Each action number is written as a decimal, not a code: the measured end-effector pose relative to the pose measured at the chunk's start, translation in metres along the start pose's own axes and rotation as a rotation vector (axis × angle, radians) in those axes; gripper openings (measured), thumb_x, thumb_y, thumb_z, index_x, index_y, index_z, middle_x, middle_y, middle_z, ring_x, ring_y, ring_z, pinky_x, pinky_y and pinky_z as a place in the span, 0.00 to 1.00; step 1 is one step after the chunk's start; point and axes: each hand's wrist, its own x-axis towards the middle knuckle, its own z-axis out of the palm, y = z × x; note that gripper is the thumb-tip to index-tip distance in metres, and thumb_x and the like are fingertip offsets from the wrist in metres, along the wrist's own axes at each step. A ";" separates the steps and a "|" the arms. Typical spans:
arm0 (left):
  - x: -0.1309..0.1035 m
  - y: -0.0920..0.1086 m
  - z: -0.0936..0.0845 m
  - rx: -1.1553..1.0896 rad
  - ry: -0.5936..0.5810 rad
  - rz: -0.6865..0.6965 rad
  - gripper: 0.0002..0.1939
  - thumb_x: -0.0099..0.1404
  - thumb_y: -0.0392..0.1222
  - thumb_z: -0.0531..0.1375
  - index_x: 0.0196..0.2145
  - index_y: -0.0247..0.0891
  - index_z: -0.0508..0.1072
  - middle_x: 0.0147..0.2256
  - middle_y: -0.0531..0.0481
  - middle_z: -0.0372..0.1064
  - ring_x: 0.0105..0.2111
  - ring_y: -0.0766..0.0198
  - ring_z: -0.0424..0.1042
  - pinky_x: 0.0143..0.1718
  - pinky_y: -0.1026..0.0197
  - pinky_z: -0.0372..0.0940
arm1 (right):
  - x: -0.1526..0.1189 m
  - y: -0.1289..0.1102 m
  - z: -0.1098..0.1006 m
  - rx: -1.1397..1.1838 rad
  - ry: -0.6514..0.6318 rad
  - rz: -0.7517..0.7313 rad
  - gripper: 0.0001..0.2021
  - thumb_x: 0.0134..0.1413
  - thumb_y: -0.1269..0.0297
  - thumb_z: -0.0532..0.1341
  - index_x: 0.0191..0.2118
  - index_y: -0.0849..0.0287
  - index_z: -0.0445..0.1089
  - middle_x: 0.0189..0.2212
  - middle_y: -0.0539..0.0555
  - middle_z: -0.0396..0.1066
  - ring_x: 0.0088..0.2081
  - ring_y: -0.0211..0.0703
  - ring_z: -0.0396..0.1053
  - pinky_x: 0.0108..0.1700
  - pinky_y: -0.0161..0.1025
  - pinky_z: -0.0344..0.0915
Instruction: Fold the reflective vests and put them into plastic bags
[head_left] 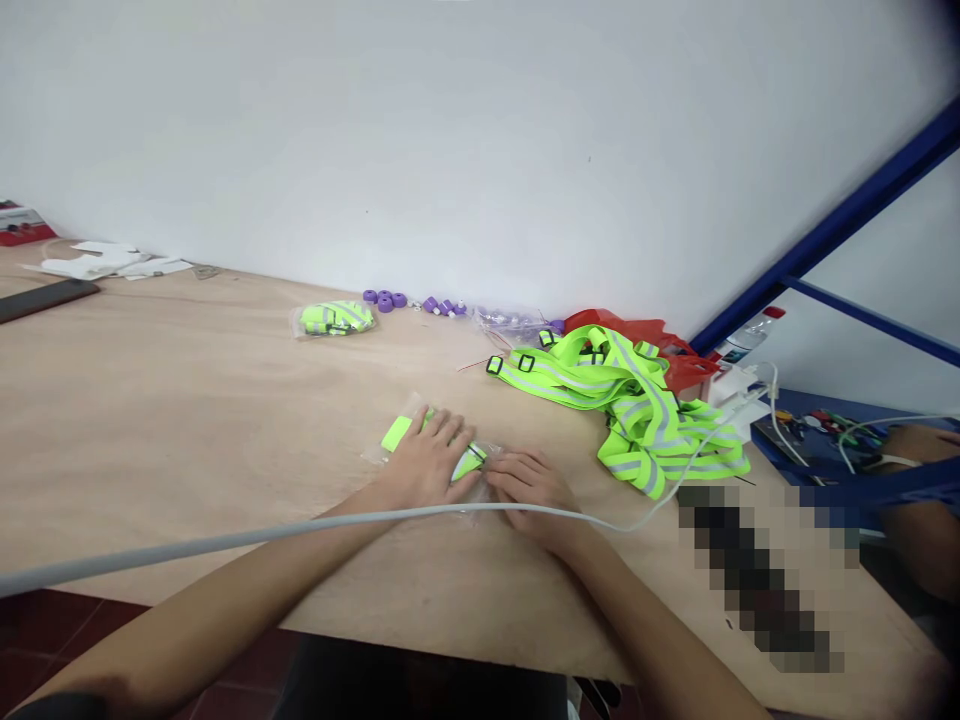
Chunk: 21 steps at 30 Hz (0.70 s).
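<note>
A folded neon-yellow reflective strap (471,460) lies inside a clear plastic bag (491,447) on the table in front of me. Across the top of this packet rests my left hand (429,462), its fingers spread and pressed flat. My right hand (536,487) is at the bag's right end, fingers together and curled over the plastic edge; its thumb is partly hidden. Farther right sits a loose pile of neon-yellow reflective straps (637,400) with black buckles. Another bagged strap (335,319) lies near the wall.
A white cable (465,508) crosses in front of my wrists. Purple caps (385,300) and a red plastic bag (679,360) lie along the wall. A blue metal frame (825,235) rises at right, with another person's arm (922,445) beyond. White scraps (112,262) lie far left.
</note>
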 end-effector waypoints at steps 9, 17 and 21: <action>-0.005 0.019 0.005 0.068 0.006 0.124 0.24 0.78 0.48 0.46 0.63 0.35 0.65 0.64 0.37 0.62 0.66 0.47 0.58 0.69 0.36 0.43 | -0.005 0.003 -0.001 0.046 -0.067 0.010 0.14 0.61 0.75 0.56 0.45 0.54 0.77 0.40 0.57 0.80 0.44 0.48 0.76 0.50 0.48 0.69; -0.001 0.025 0.000 0.105 -0.071 0.094 0.27 0.76 0.48 0.47 0.65 0.29 0.64 0.66 0.34 0.59 0.65 0.42 0.58 0.66 0.36 0.47 | -0.004 0.003 -0.002 0.055 -0.081 0.013 0.19 0.56 0.76 0.56 0.50 0.56 0.76 0.44 0.58 0.80 0.47 0.51 0.76 0.51 0.51 0.70; 0.000 0.027 -0.002 0.121 -0.109 0.090 0.28 0.76 0.50 0.49 0.66 0.29 0.62 0.67 0.34 0.57 0.66 0.40 0.56 0.65 0.34 0.47 | -0.004 0.004 -0.003 0.052 -0.068 -0.007 0.20 0.56 0.76 0.56 0.51 0.54 0.76 0.46 0.57 0.80 0.48 0.50 0.77 0.52 0.52 0.70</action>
